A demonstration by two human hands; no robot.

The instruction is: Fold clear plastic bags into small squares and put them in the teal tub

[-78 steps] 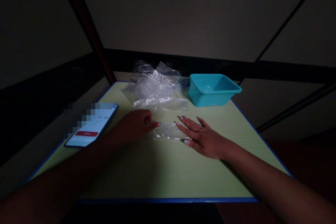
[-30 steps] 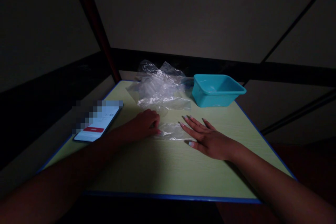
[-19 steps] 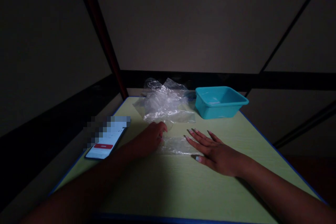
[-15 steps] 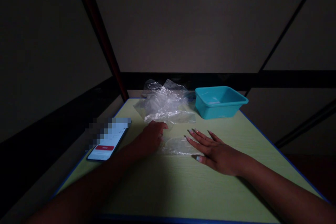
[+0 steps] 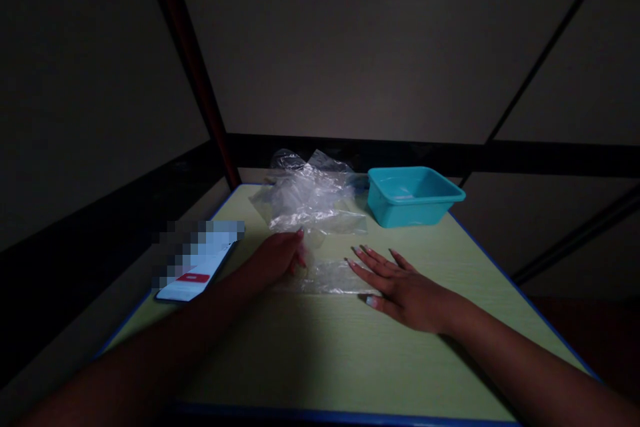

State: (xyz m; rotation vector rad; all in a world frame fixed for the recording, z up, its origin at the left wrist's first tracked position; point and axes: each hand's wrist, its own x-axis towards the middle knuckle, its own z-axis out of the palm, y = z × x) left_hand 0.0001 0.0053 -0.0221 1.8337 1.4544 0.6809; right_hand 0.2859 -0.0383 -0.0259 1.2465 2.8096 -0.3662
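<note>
A clear plastic bag (image 5: 340, 277) lies flat in a strip across the middle of the table. My right hand (image 5: 400, 287) rests on its right end, palm down with the fingers spread. At the left end, my left hand (image 5: 283, 257) has its fingers closed in a pinch on the bag's plastic, part of which is raised near the fingertips. Just beyond my left hand sits a crumpled pile of clear plastic bags (image 5: 313, 197).
A turquoise basin (image 5: 415, 210) stands at the back right of the light green table (image 5: 380, 367) with blue edges. On the left edge lies a phone (image 5: 200, 267) with its screen lit. Walls rise behind the table.
My left hand has moved a little left and turned, its fingers now drawn together on the plastic. The view has shifted slightly; my right hand keeps its spread pose on the bag.
</note>
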